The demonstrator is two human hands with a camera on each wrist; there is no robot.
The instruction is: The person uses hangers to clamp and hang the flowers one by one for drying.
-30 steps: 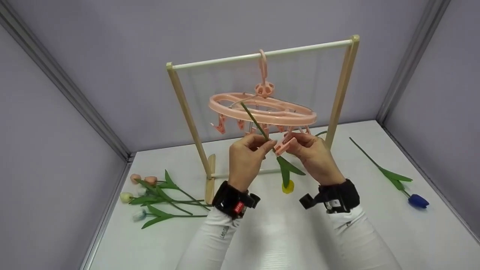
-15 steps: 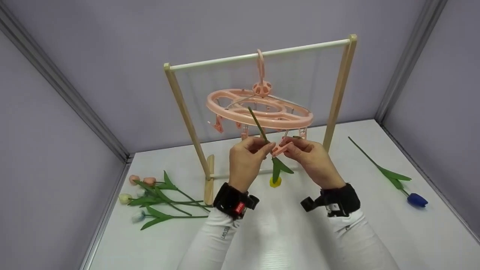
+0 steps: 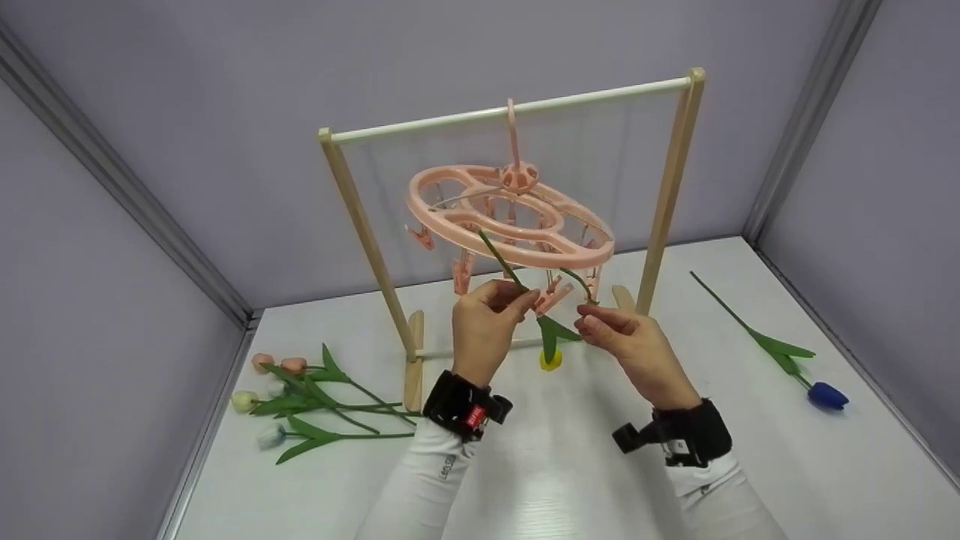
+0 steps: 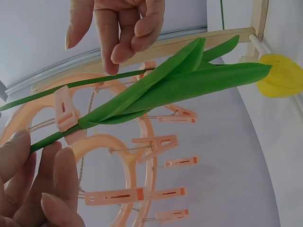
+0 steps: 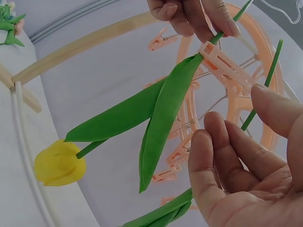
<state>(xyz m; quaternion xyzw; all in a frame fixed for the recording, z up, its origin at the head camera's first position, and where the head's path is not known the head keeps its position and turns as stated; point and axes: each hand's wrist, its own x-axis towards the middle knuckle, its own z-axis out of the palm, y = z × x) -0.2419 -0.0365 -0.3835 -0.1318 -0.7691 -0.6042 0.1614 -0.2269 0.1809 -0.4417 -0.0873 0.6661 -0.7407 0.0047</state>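
Observation:
My left hand (image 3: 484,330) pinches the green stem of an artificial yellow tulip (image 4: 281,75), which hangs bloom downward. A pink clip (image 5: 227,68) of the round drying hanger (image 3: 442,225) bites the stem just above the leaves, close to the left fingertips. To the right of that clip, my right hand (image 3: 637,349) is held with thumb and fingers apart, nothing between them. In the right wrist view its thumb lies near the clip's handle end. Behind the right hand shows a second green stem (image 3: 577,281); in the head view its bloom is hidden.
The hanger hooks over the white bar (image 3: 420,124) of a wooden stand (image 3: 671,195) and tilts down to the right. Several tulips (image 3: 307,401) lie at the table's left. A blue tulip (image 3: 827,396) lies at the right. Grey walls enclose the table.
My right hand has let go of the pink clip and drawn back down and right. The clip now sits on the yellow tulip's stem. The hanger has swung and tilts more.

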